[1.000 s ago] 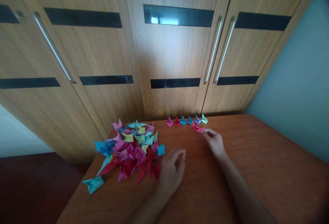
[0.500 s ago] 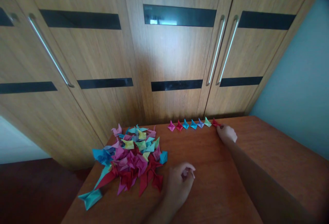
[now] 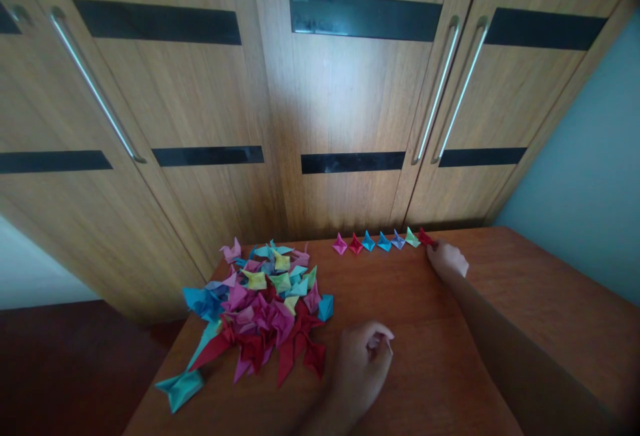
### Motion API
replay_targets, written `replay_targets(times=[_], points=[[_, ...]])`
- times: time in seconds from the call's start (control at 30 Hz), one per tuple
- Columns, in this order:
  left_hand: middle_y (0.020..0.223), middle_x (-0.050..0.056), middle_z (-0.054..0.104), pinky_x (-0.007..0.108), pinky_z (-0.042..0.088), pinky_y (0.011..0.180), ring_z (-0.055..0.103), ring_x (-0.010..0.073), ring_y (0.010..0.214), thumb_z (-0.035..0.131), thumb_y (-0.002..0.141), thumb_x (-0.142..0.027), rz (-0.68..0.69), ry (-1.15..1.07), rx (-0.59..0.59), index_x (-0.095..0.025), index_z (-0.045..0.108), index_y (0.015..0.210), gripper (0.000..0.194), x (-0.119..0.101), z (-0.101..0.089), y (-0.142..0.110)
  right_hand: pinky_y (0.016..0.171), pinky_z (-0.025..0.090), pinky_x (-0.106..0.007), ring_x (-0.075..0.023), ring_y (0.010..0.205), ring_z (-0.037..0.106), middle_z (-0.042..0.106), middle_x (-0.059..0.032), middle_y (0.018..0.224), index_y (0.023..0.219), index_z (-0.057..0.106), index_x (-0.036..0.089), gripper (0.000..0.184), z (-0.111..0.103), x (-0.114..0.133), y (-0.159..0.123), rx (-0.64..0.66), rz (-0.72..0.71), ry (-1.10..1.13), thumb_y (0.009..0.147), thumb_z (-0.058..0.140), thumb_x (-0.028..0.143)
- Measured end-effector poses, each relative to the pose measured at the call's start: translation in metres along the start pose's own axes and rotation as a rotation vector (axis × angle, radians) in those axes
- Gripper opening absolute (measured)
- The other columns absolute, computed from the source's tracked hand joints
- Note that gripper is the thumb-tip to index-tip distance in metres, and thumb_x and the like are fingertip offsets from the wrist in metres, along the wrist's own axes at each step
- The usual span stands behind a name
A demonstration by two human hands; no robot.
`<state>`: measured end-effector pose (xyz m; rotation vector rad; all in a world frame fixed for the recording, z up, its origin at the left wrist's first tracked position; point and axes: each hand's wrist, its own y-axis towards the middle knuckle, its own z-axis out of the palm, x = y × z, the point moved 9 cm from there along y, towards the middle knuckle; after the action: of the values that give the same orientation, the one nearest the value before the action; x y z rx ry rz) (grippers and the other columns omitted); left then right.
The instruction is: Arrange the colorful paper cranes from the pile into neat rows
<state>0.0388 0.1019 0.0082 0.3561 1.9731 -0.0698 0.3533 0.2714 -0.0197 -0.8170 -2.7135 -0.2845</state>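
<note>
And here's the red folded paper piece point(image 3: 425, 237), at the right-hand end of a row on the far edge of the wooden table point(image 3: 415, 303), pinched by the fingertips of the right hand point(image 3: 432, 247)! Its neighbour is a pale green piece point(image 3: 412, 238), just beside it, and on down the line to the left we go: a lavender piece point(image 3: 399, 241), two blue pieces point(image 3: 384, 243), a second red piece point(image 3: 355, 245) and, at the far left end, a pink piece point(image 3: 339, 244). What a tidy, nearly straight line, every piece set near the next! Over to the left hand point(image 3: 367, 363), low in the middle, well apart from the row: its grip is loose and released, fingers curled round, thumb close to the index fingertip. Left of that hand spreads the big one, a heaped pile of folded paper point(image 3: 260, 309) in magenta, red, blue, teal, yellow and green, with a teal piece point(image 3: 181, 389) out at its near left corner. Behind it all stands the wooden cupboard point(image 3: 345, 103), dark strips across its doors and long metal handles upon them, and a blue wall point(image 3: 585, 183) rises on the right.
</note>
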Motion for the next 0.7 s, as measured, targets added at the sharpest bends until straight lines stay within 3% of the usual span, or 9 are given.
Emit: replay_targets(times=[0.27, 0.37, 0.5, 0.7], points=[[0.075, 0.001, 0.069, 0.022, 0.042, 0.063, 0.060, 0.0142, 0.070, 0.048, 0.078, -0.016, -0.022, -0.005, 0.008, -0.020, 0.067, 0.089, 0.022, 0.001, 0.000, 0.000, 0.070, 0.048, -0.041, -0.0306, 0.088, 0.063, 0.066, -0.0174, 0.095, 0.103, 0.065, 0.020, 0.040, 0.001, -0.001, -0.003, -0.010, 0.006, 0.023, 0.081, 0.047, 0.047], [0.074, 0.000, 0.069, 0.022, 0.043, 0.064, 0.060, 0.0145, 0.071, 0.048, 0.078, -0.015, -0.002, 0.001, 0.000, -0.020, 0.067, 0.088, 0.022, 0.000, -0.001, 0.001, 0.070, 0.047, -0.039, -0.0293, 0.084, 0.063, 0.066, -0.0159, 0.091, 0.097, 0.064, 0.018, 0.038, -0.005, -0.007, -0.010, -0.083, 0.044, 0.139, 0.079, 0.050, 0.047], [0.073, 0.000, 0.068, 0.022, 0.043, 0.064, 0.061, 0.0145, 0.072, 0.048, 0.079, -0.015, 0.017, -0.006, -0.007, -0.020, 0.066, 0.088, 0.021, -0.003, -0.002, 0.001, 0.070, 0.045, -0.034, -0.0269, 0.081, 0.063, 0.067, -0.0142, 0.086, 0.091, 0.062, 0.016, 0.031, -0.015, -0.014, -0.026, -0.192, 0.068, 0.282, 0.078, 0.051, 0.042], [0.069, 0.000, 0.067, 0.022, 0.042, 0.062, 0.060, 0.0138, 0.067, 0.047, 0.079, -0.014, 0.041, -0.032, -0.014, -0.018, 0.066, 0.085, 0.020, -0.008, -0.005, 0.002, 0.068, 0.043, -0.029, -0.0227, 0.074, 0.062, 0.068, -0.0087, 0.080, 0.083, 0.060, 0.018, 0.024, -0.018, -0.007, -0.064, -0.216, -0.012, 0.405, 0.075, 0.050, 0.038]])
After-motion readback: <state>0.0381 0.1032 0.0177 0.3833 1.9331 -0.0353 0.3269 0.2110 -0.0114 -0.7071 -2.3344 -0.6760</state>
